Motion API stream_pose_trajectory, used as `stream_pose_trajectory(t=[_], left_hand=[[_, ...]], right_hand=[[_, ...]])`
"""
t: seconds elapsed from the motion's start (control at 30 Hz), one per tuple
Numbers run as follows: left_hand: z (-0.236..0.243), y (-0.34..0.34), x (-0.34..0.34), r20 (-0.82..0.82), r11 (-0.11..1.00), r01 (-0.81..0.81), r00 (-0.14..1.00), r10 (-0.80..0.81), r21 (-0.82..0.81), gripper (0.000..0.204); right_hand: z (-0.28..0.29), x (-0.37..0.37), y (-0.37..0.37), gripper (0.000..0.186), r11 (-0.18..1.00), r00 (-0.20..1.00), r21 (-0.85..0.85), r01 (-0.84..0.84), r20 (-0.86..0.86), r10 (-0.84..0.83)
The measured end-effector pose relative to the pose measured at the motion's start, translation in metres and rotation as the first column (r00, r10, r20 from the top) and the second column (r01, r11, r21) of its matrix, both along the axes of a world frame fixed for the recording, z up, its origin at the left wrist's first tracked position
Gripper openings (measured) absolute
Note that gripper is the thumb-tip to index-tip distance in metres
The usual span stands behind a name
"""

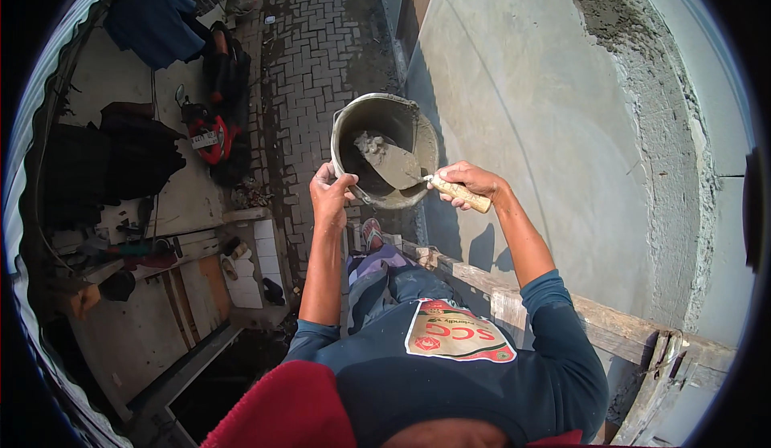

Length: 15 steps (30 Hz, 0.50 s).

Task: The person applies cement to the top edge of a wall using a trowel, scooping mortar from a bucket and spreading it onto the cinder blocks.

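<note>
Bucket (377, 116) in front of body, above brick paving (309, 63), left hand (329, 195) gripping its near-left rim. Trowel (400, 169) has its blade in the bucket's mouth, grey mortar (373, 144) on it, right hand (472, 181) clasped around the handle. Grey wall (538, 119) to the right, wooden rail (514, 303) below, red motorbike (212, 144) off left.

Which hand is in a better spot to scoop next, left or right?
Probably the right hand: it grips the trowel by its handle, and the blade reaches into or over the bucket's mouth. The left hand is busy holding the bucket at its rim.
</note>
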<state>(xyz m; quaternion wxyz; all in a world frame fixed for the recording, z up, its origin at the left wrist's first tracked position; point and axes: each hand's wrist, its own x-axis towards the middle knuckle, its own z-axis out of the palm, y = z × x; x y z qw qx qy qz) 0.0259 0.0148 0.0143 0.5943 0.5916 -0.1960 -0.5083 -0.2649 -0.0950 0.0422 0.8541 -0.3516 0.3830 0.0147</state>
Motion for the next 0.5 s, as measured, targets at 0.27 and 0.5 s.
stream_pose_trajectory(t=[0.27,0.5], left_hand=[[0.01,-0.01,0.004,-0.038,0.999,-0.041,0.998,0.041,0.001,0.027],[0.016,-0.015,0.003,-0.037,0.998,-0.06,0.998,0.059,-0.02,0.016]], right_hand=[[0.015,0.01,-0.005,0.032,0.987,0.991,-0.149,-0.061,-0.128,0.042],[0.038,0.013,-0.007,0.031,0.972,0.985,-0.224,-0.067,-0.173,0.028]])
